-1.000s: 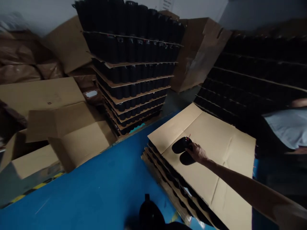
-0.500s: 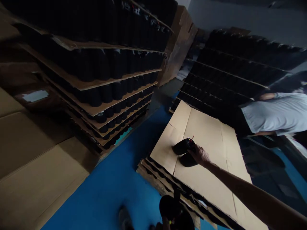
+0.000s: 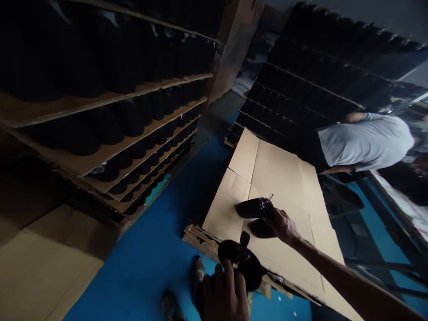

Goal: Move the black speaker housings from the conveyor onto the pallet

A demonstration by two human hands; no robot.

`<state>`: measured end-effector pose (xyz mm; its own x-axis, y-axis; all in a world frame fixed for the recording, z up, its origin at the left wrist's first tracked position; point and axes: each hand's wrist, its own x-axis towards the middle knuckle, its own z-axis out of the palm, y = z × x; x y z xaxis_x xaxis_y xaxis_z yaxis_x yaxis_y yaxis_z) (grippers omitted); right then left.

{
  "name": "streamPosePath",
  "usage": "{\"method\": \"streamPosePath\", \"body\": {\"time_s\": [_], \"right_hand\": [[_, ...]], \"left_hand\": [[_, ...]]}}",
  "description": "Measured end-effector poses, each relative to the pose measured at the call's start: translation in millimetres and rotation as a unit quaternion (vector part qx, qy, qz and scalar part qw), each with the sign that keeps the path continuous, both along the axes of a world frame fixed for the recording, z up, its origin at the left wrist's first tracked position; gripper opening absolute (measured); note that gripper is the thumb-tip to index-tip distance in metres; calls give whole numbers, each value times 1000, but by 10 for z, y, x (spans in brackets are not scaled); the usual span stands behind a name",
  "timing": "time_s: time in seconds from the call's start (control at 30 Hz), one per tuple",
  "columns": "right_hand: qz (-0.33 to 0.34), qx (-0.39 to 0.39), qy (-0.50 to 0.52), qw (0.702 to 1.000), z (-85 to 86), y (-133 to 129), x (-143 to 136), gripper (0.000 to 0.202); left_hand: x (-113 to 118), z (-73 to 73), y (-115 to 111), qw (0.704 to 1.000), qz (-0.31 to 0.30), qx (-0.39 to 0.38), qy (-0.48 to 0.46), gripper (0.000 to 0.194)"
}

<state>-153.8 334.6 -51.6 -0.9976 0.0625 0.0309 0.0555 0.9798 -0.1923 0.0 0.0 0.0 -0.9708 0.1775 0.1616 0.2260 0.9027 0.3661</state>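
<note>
On the left rises a tall stack [image 3: 110, 111] of black cylinders layered between cardboard sheets, standing on the blue floor [image 3: 150, 254]. Low in the middle, the left hand [image 3: 225, 294] is wrapped tight around a black cylinder [image 3: 240, 263], held up just short of the cardboard sheet [image 3: 284, 178]. The right hand [image 3: 284, 226] grips two more black units [image 3: 256, 214] resting on that sheet, while another person in a grey shirt [image 3: 364, 140] bends at the far right.
</note>
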Motion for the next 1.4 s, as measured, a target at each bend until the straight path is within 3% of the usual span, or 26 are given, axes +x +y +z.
{"method": "streamPosePath", "body": {"time_s": [0.2, 0.47, 0.7, 0.93, 1.13, 1.4], "right_hand": [[8, -18, 8, 1000, -4, 48, 20, 38], [13, -25, 8, 1000, 24, 41, 11, 34], [46, -20, 24, 998, 109, -29, -52, 32], [178, -26, 41, 983, 385, -362, 71, 23], [247, -32, 61, 967, 246, -661, 117, 26], [257, -33, 42, 965, 233, -676, 109, 26]], "left_hand": [[-732, -57, 259, 999, 23, -22, 1, 28], [-1183, -237, 351, 992, 110, -45, -36, 23], [-1205, -341, 364, 990, 117, -57, -53, 30], [-1263, -305, 286, 993, 98, -62, -29, 25], [-1299, -284, 245, 994, 82, -70, -14, 19], [-1368, -243, 186, 996, 59, -73, -2, 11]]}}
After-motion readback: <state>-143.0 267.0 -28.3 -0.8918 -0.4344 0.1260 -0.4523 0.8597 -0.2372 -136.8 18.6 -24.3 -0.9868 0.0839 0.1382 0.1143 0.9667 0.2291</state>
